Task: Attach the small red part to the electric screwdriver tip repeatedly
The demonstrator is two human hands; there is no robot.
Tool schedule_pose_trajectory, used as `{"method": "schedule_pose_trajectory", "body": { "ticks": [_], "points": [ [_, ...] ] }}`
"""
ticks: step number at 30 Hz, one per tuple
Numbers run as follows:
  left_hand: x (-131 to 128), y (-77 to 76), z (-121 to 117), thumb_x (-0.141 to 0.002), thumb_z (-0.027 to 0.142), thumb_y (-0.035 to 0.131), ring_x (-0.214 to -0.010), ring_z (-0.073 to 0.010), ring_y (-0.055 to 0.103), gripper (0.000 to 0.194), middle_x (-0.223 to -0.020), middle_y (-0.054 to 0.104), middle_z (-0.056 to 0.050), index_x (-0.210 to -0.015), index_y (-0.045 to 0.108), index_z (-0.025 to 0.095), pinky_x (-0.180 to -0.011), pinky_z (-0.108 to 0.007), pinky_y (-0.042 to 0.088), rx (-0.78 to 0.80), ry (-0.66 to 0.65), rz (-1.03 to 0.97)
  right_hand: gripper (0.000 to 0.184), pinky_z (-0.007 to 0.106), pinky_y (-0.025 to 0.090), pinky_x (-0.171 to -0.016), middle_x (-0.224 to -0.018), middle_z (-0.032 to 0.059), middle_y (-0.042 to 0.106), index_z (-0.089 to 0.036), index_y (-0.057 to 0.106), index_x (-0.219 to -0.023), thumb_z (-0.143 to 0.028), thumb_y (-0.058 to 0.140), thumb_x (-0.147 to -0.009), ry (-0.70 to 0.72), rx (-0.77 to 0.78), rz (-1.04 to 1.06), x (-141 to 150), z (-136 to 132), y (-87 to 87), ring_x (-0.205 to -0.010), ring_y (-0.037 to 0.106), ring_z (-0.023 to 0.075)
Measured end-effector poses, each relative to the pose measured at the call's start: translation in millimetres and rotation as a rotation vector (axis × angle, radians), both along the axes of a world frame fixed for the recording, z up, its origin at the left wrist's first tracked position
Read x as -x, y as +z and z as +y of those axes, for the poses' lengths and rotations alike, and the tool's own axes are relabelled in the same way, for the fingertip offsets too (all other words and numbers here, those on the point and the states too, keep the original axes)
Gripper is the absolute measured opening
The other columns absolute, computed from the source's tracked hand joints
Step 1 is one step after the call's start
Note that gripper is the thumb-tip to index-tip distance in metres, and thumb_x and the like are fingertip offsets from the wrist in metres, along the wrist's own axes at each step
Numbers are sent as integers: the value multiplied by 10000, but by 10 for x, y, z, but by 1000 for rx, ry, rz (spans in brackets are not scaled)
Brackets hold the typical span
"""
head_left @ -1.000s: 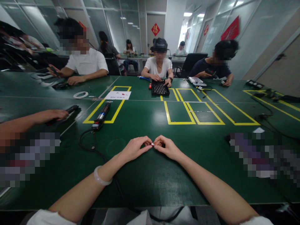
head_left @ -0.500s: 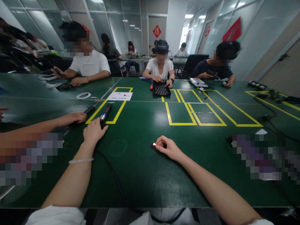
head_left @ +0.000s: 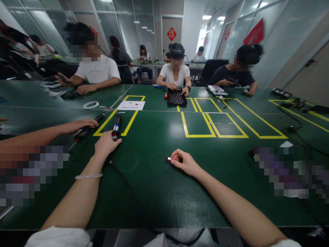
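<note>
My left hand is closed around the near part of a black cylindrical tool with a silver and blue band. The tool points away from me, over a yellow taped rectangle, and my fingers partly cover it. From beneath that hand a black cord runs back toward the table's near edge. Just above the tabletop, the fingertips of my right hand pinch a small red and silver piece. It is too small for me to make out its exact kind.
Another person's hand rests on a similar dark tool at left. A paper sheet and a white ring lie beyond. Across the green table, a person works at a black tray. Blurred-out objects flank both sides.
My left hand has shifted slightly right, and the tool has turned to point more straight ahead. My right hand has stayed in place. The neighbour's tool has moved slightly.
</note>
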State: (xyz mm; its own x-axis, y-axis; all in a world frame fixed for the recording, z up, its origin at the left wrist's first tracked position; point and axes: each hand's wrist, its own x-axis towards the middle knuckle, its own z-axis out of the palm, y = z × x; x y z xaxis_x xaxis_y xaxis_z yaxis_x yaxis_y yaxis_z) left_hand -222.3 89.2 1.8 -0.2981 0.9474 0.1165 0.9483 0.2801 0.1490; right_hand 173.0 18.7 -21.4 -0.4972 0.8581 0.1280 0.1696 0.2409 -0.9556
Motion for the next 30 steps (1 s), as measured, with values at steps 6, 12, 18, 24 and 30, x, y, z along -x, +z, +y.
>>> {"method": "schedule_pose_trajectory", "body": {
  "ticks": [6, 12, 18, 24, 30],
  "points": [
    [-494, 52, -128, -785, 536, 496, -1039, -343, 575, 615, -1189, 559, -177, -1246, 496, 129, -759, -425, 507, 8, -75, 20, 168, 237, 425, -634, -730, -11, 573, -168, 564, -894, -308, 627, -826, -10, -9, -18, 17, -4, 16, -659, 525, 114],
    [-1052, 60, -314, -801, 500, 505, -1002, -299, 587, 590, -1153, 562, -152, -1259, 467, 130, -748, -373, 500, -29, -287, 84, 144, 243, 433, -649, -751, -5, 593, -178, 568, -899, -303, 610, -840, -44, -75, -62, 8, 9, -6, -681, 543, 121],
    [-1520, 69, -537, -805, 447, 536, -970, -263, 580, 522, -1129, 557, -129, -1224, 466, 142, -765, -348, 486, -80, -498, 95, 107, 246, 436, -666, -767, -4, 607, -182, 556, -902, -262, 592, -841, -120, -142, -104, -6, 46, -38, -689, 555, 125],
    [-1782, 32, -719, -792, 418, 571, -1003, -257, 569, 537, -1152, 550, -117, -1245, 434, 165, -816, -350, 472, -88, -629, 43, 84, 254, 423, -688, -765, -10, 609, -196, 561, -911, -231, 590, -840, -172, -238, -202, -10, 61, -83, -728, 563, 140],
    [-1911, 0, -838, -790, 380, 567, -1060, -257, 554, 532, -1189, 537, -115, -1265, 418, 193, -881, -361, 467, -85, -725, -55, 81, 265, 413, -686, -772, -2, 609, -204, 544, -882, -196, 606, -829, -176, -322, -286, 8, 55, -106, -742, 554, 156]
  ]
}}
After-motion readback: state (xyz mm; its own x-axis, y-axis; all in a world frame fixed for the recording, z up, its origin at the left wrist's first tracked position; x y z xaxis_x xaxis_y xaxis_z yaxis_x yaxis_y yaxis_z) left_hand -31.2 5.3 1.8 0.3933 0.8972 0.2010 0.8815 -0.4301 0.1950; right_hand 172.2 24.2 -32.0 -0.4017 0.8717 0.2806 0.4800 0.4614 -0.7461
